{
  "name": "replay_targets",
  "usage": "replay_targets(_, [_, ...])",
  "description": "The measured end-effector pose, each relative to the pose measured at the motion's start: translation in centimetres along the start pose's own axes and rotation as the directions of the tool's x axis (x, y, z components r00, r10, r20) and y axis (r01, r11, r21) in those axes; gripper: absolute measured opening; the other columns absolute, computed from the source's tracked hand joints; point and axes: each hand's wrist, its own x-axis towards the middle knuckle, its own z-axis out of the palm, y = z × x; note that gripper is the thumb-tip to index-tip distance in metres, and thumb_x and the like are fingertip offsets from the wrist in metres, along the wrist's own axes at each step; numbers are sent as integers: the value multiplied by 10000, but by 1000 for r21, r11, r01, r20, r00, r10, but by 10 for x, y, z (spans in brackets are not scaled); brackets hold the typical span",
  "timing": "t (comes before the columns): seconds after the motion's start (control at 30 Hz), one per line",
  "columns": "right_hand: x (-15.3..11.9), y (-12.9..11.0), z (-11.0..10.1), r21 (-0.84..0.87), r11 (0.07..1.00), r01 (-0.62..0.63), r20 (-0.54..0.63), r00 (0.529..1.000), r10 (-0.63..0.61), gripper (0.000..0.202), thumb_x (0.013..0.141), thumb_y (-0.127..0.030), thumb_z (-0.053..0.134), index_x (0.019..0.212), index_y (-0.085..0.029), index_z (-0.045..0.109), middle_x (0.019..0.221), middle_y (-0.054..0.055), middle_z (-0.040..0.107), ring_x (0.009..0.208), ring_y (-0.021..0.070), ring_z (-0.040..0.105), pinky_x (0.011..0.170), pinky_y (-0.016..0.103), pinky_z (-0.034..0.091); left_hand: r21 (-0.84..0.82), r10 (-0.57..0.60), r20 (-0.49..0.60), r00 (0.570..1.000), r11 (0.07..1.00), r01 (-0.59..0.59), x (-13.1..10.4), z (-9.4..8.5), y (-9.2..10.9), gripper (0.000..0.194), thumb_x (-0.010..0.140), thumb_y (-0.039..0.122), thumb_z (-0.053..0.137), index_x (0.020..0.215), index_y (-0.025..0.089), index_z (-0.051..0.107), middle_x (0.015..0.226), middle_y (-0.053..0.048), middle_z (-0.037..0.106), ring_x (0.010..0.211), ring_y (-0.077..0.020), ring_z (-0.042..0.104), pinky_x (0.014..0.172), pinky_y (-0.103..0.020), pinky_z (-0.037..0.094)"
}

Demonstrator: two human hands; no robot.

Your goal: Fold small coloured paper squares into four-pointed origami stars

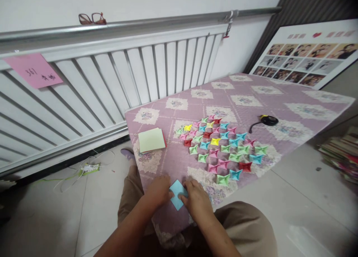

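A small blue folded paper (178,194) lies on the table's near corner, turned so that it looks like a diamond. My left hand (160,190) grips its left corner, thumb on top. From the other side my right hand (196,197) pinches the right corner between thumb and fingers. Beyond my hands, several folded paper boats (214,141) in green, pink, blue, yellow and red stand in slanting rows. To the left sits a stack of square paper sheets (151,140), pale green on top with a red edge showing below.
A purple flowered cloth covers the table (192,104). A black object with a strap (268,120) lies at the right. Behind stands a white radiator (156,66) with glasses (92,19) on the pipe above. A photo board (304,57) leans at the far right; a power strip (90,169) is on the floor.
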Motion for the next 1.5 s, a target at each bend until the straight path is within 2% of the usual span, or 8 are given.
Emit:
replay_targets(0.37, [-1, 1, 2, 39, 999, 18, -32, 999, -17, 256, 713, -179, 674, 953, -225, 595, 980, 74, 606, 923, 239, 578, 793, 330, 437, -60, -14, -44, 999, 998, 12, -2, 13, -1, 247, 717, 212, 591, 957, 191, 536, 937, -53, 611, 890, -226, 559, 747, -306, 384])
replay_targets(0.7, [-1, 7, 4, 119, 992, 36, -40, 999, -31, 316, 710, -195, 684, 1015, -223, 611, 939, 55, 607, 912, 224, 571, 806, 324, 408, -161, 78, 2, 997, 984, -77, -1, 6, -6, 112, 727, 202, 566, 828, 198, 617, 841, -8, 636, 787, -176, 570, 676, -265, 379])
replay_targets(0.8, [-1, 7, 2, 160, 986, 52, -36, 998, -47, 174, 729, -217, 662, 900, -234, 633, 871, 25, 610, 870, 208, 571, 763, 311, 392, -195, 91, -7, 996, 977, -91, -3, 5, -7, 115, 729, 180, 550, 824, 187, 614, 822, -2, 632, 768, -163, 563, 649, -252, 371])
replay_targets(0.93, [3, 7, -4, 244, 965, 93, 10, 995, -98, 51, 757, -215, 617, 707, -220, 614, 764, -10, 616, 777, 181, 571, 710, 296, 364, -233, 109, -19, 994, 966, -110, -5, 3, -9, 127, 742, 164, 527, 838, 178, 609, 822, 5, 632, 749, -147, 554, 632, -239, 370])
replay_targets(1.07, [10, 7, -13, 298, 940, 168, 49, 980, -191, 105, 773, -173, 582, 686, -224, 613, 682, -47, 620, 674, 137, 568, 657, 253, 367, -251, 112, -63, 992, 960, -125, -8, -4, -7, 107, 761, 168, 519, 831, 166, 600, 794, 6, 621, 720, -140, 544, 618, -240, 366])
replay_targets(1.2, [18, 4, -29, 298, 918, 262, 34, 958, -285, 101, 789, -162, 587, 722, -229, 622, 727, -33, 624, 740, 146, 562, 701, 257, 366, -246, 130, -149, 980, 955, -164, -14, -16, -1, 83, 791, 170, 518, 835, 178, 588, 816, 2, 607, 766, -149, 538, 676, -254, 380])
replay_targets(1.37, [20, 1, -37, -23, 913, 406, -142, 903, -405, 64, 792, -149, 601, 807, -207, 621, 792, 23, 607, 822, 195, 509, 793, 335, 330, 62, 280, -363, 889, 959, -276, -20, -13, 3, 136, 881, 166, 455, 884, 200, 587, 921, -35, 600, 901, -194, 521, 797, -313, 387])
replay_targets(1.5, [9, 4, -24, -170, 878, 447, -145, 870, -471, 85, 823, -133, 575, 830, -204, 622, 812, 36, 614, 848, 204, 502, 901, 393, 296, 280, 383, -367, 848, 914, -292, -18, 13, -4, 239, 943, 199, 371, 863, 199, 596, 916, -57, 603, 866, -216, 515, 789, -362, 389])
